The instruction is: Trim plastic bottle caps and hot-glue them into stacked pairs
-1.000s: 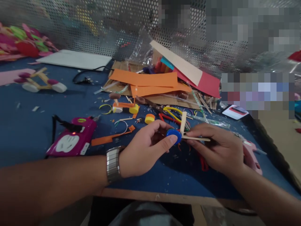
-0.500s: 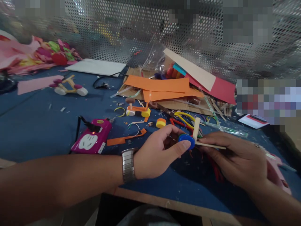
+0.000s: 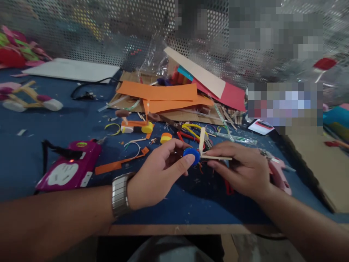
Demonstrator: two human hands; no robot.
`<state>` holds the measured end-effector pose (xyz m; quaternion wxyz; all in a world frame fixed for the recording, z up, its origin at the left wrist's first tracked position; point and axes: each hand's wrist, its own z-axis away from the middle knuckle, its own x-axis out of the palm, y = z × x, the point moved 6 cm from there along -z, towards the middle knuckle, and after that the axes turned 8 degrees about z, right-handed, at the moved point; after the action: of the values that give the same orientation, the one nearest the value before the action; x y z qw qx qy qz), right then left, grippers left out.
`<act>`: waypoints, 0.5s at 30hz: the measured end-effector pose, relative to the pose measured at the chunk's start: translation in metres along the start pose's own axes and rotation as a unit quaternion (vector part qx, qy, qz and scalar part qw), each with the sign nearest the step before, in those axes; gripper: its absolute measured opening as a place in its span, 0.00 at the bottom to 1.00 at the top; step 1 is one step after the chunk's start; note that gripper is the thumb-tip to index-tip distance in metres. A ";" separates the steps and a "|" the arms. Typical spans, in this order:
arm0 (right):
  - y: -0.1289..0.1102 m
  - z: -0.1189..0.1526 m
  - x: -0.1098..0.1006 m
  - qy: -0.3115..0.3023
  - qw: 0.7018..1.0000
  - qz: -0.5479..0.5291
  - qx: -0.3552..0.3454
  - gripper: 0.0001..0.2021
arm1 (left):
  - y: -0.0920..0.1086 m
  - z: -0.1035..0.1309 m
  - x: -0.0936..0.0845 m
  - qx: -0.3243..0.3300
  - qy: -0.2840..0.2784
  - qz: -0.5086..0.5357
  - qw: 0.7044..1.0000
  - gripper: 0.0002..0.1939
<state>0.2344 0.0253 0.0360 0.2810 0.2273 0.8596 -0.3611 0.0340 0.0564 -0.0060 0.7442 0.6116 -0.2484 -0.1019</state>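
Note:
Between thumb and fingers my left hand [image 3: 160, 169] pinches a blue bottle cap [image 3: 191, 156]. My right hand [image 3: 242, 167] is closed on thin wooden sticks [image 3: 218, 158], with one stick lying level and another [image 3: 202, 140] standing up beside the cap. The cap and the sticks meet between my hands; I cannot tell how they are joined. Just beyond lie yellow-handled scissors [image 3: 192, 127]. A pink glue gun [image 3: 279, 173] rests to the right of my right hand, partly hidden by it.
A magenta power box [image 3: 71, 163] with a black plug sits at the left. Farther back are orange sheets [image 3: 163, 92], a white board [image 3: 73, 71] and a small stick vehicle [image 3: 29, 98] with white wheels. A perforated metal panel [image 3: 109, 32] closes off the back.
The view has swung to the right, so everything appears farther left. Both hands keep their hold on the cap and sticks.

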 end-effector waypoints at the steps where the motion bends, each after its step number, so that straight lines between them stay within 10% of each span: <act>1: 0.001 0.000 0.001 0.000 1.000 -0.001 0.000 0.11 | 0.000 0.000 0.000 0.000 0.001 -0.005 1.000 0.20; 15: -0.003 0.000 -0.001 -0.002 0.999 -0.032 0.005 0.16 | 0.001 0.000 -0.001 0.012 -0.003 -0.027 1.000 0.19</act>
<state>0.2335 0.0235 0.0380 0.2701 0.2005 0.8640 -0.3746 0.0330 0.0574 -0.0051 0.7332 0.6265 -0.2355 -0.1205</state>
